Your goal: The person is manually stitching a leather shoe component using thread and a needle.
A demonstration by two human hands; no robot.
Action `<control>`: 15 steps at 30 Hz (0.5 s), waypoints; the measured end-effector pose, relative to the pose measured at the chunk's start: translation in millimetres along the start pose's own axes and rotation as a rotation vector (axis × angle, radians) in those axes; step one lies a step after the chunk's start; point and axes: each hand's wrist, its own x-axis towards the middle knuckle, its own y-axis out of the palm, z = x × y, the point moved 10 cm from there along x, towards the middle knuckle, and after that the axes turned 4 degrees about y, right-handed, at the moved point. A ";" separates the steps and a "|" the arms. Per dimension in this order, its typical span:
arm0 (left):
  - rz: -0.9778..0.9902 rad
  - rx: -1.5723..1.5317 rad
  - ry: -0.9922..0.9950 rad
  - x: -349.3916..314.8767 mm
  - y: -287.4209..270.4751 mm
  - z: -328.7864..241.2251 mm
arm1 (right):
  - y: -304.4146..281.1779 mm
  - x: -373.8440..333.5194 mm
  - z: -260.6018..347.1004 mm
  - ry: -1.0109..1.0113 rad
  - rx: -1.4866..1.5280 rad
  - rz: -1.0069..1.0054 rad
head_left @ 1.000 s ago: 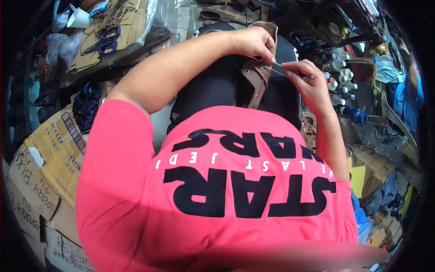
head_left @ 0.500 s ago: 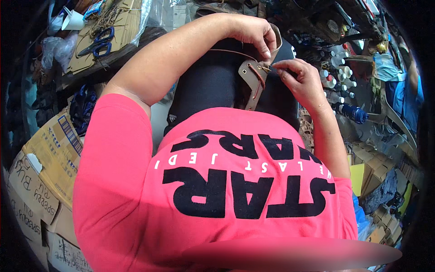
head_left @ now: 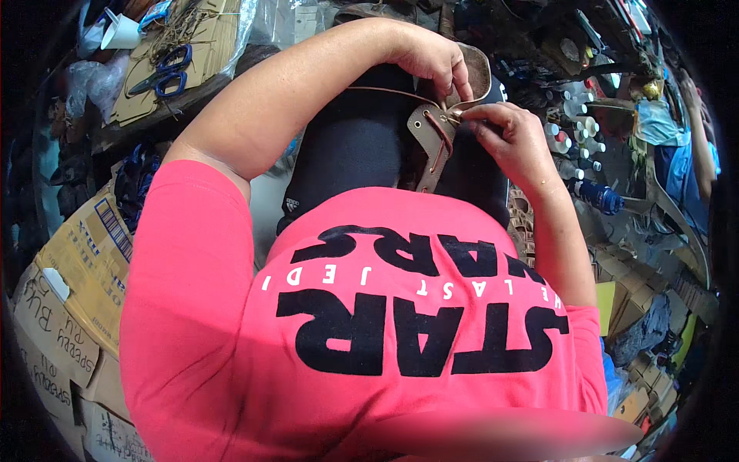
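Observation:
A grey-brown leather shoe upper with brass eyelets and a reddish-brown lace lies across my lap. My left hand bends over its far end, fingers closed on the leather edge. The brown inner face of the upper shows beside those fingers. From the eyelets a thin light-brown lace runs off to the left, over my dark trousers. My right hand comes in from the right, thumb and forefinger pinched together against the eyelets. What sits in that pinch is too small to make out.
Blue-handled scissors lie on cardboard at the upper left, near a white cup. Several bottles stand right of my right hand. Cardboard boxes fill the lower left. Another person's arm shows at the far right.
The far part of the shoe upper has tipped, showing more of its brown inside. My right fingertips have moved closer against the eyelets. The other person's arm has come further into view.

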 end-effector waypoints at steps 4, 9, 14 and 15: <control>0.012 0.027 0.016 2.5 -3.1 -2.8 | -3.4 7.7 -0.4 0.018 -0.056 0.060; 0.005 0.061 -0.016 7.5 -6.4 -7.5 | -1.8 16.0 4.1 -0.035 -0.049 0.125; 0.057 0.030 -0.041 13.3 -4.4 -4.1 | 6.8 14.7 -13.6 0.077 0.187 0.166; 0.059 0.014 -0.036 12.9 -4.3 -4.4 | 7.4 13.7 -17.7 0.077 0.187 0.166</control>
